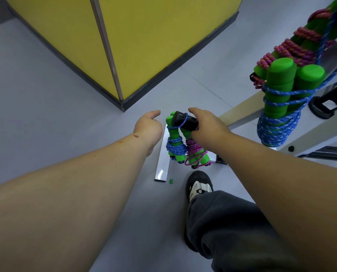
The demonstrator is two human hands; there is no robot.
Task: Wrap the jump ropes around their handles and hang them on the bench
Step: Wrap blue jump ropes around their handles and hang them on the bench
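Here, right hand [206, 127] grips the bench peg [185, 120]; left hand [149, 126] spread; wrapped jump ropes [176, 146] light, pliant: hold foam handles

Yellow wall panel [144, 42], grey floor [36, 99]

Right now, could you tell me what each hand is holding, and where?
The right hand grips the black foam bar carrying the wrapped green-handled jump ropes; the left hand is open, holding nothing.
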